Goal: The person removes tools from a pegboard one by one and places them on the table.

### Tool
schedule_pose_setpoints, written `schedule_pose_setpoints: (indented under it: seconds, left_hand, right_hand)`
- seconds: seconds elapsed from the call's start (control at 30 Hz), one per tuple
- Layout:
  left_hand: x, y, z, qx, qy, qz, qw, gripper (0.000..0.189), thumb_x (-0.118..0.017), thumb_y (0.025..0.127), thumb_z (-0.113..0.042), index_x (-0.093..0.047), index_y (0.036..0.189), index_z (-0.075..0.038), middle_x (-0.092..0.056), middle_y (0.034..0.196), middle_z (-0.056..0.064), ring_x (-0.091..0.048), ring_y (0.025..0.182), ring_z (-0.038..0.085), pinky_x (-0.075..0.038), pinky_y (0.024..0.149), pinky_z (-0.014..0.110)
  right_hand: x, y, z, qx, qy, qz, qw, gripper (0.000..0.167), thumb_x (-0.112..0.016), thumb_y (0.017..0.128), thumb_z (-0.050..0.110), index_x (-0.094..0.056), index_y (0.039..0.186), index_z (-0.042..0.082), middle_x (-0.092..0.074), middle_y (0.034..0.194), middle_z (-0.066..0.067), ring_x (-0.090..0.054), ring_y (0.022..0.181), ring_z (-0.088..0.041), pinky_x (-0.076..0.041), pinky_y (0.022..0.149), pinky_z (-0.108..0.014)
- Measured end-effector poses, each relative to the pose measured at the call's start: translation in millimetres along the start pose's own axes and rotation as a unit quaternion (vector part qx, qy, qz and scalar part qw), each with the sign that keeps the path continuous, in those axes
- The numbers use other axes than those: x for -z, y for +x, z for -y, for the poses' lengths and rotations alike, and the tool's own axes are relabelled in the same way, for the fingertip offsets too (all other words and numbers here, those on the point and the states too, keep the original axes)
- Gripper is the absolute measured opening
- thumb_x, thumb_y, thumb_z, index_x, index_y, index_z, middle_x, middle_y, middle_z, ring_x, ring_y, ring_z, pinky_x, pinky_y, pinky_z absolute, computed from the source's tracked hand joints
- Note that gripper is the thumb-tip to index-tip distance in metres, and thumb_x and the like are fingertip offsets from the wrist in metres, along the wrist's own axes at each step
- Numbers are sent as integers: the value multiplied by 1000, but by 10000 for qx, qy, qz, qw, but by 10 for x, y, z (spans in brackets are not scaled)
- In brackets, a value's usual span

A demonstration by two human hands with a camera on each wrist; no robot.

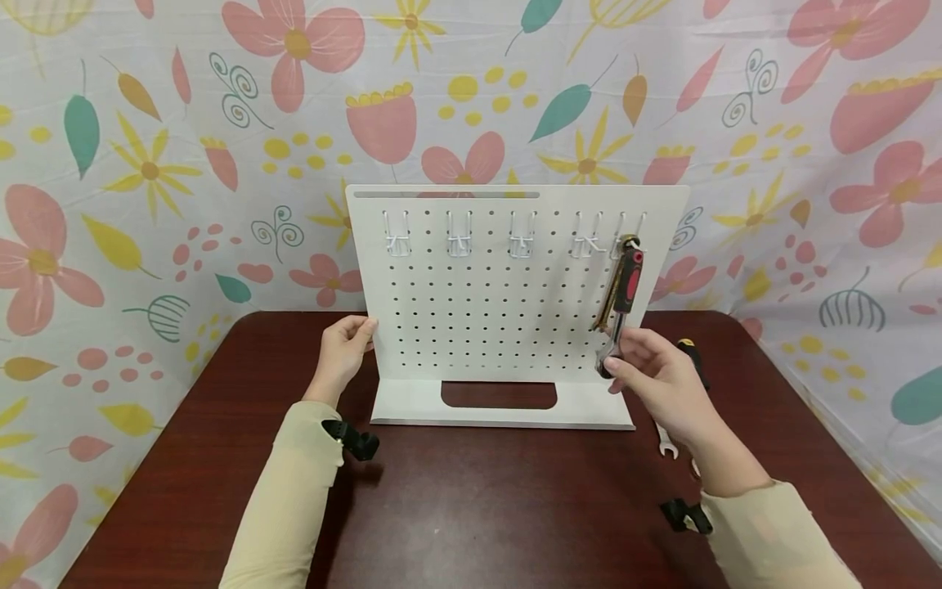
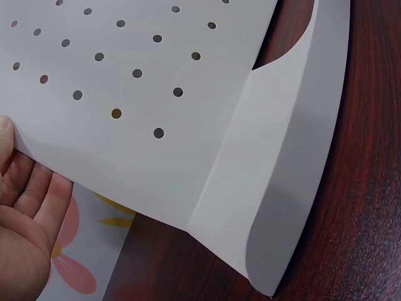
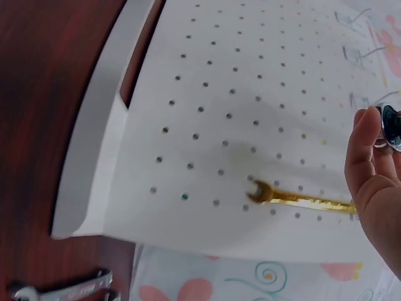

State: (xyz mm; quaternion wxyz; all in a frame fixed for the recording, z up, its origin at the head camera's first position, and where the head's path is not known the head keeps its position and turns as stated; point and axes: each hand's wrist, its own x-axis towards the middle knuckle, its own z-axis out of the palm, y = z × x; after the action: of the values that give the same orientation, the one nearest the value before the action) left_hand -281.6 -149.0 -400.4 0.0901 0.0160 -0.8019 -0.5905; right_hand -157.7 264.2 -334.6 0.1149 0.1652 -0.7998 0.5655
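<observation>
A white pegboard stand (image 1: 478, 327) stands upright on the table. My left hand (image 1: 343, 353) grips its left edge, thumb on the front and fingers behind, as the left wrist view (image 2: 28, 207) also shows. At the board's right side, my right hand (image 1: 662, 376) pinches the metal head of a ratchet wrench (image 1: 628, 282) with a black and red handle. The handle points up, its end at the rightmost hook. Behind it a gold-coloured open-end wrench (image 3: 307, 201) hangs against the board. Only part of the ratchet head (image 3: 390, 128) shows in the right wrist view.
Several white wire hooks (image 1: 522, 245) line the board's upper part. On the dark red table (image 1: 471, 507), right of the board, lie silver wrenches (image 1: 666, 442) and a tool with a black and yellow handle (image 1: 692, 360), partly behind my right hand. A flowered cloth (image 1: 184, 164) hangs behind.
</observation>
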Motion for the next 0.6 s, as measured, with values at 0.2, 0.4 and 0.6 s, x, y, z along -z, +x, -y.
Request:
schedule_pose_setpoints:
  seconds: [0.2,0.4,0.6]
  left_hand:
    - [2,2,-2,-21,1,13,10000,38,-56,94,-38,-64,106,-2,-60,92,11,-62,88,20,-56,87,37]
    - [3,9,0,-32,-79,31,10000,39,-56,94,-38,-64,107,-1,-60,93,11,-62,88,20,-54,91,44]
    - [6,10,5,8,-69,32,10000,40,-56,94,-38,-64,107,-1,-59,93,11,-62,90,22,-54,91,42]
  right_hand:
    - [107,-65,-72,60,-154,-96,9998,30,-60,90,-3,-54,114,14,-65,88,14,-64,66,-8,-56,61,-21]
    - [228,-130,-103,-103,-445,-194,9988,31,-60,91,0,-53,117,15,-64,89,16,-65,71,-5,-57,66,-20]
    - [349,-173,-173,14,-390,-333,9987,31,-59,91,-4,-55,117,13,-65,88,15,-63,65,-7,-55,58,-21]
